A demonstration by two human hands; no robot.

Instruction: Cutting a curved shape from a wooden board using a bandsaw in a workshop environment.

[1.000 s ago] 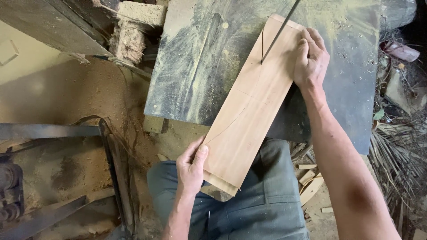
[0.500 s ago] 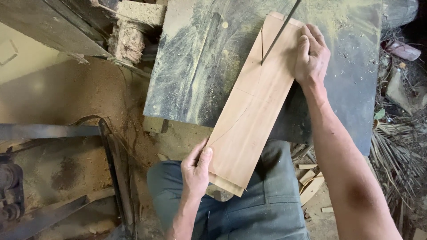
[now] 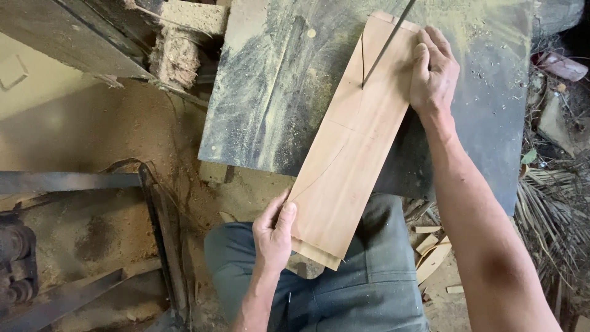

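Mid-cut: bandsaw blade [image 3: 384,46] stood in the plank [image 3: 353,141]; left hand [image 3: 273,230] pinched its six-o'clock end, right hand [image 3: 433,74] pressed flat at one o'clock.

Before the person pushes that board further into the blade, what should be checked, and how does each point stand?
1. Board flat on saw table: ok.
2. Left hand gripping near end: ok.
3. Right hand clear of blade: not ok, fingers lie close beside it.
4. Blade in the cut on the curved pencil line: ok.
5. Table free of sawdust: not ok.
6. Blade running: cannot tell.
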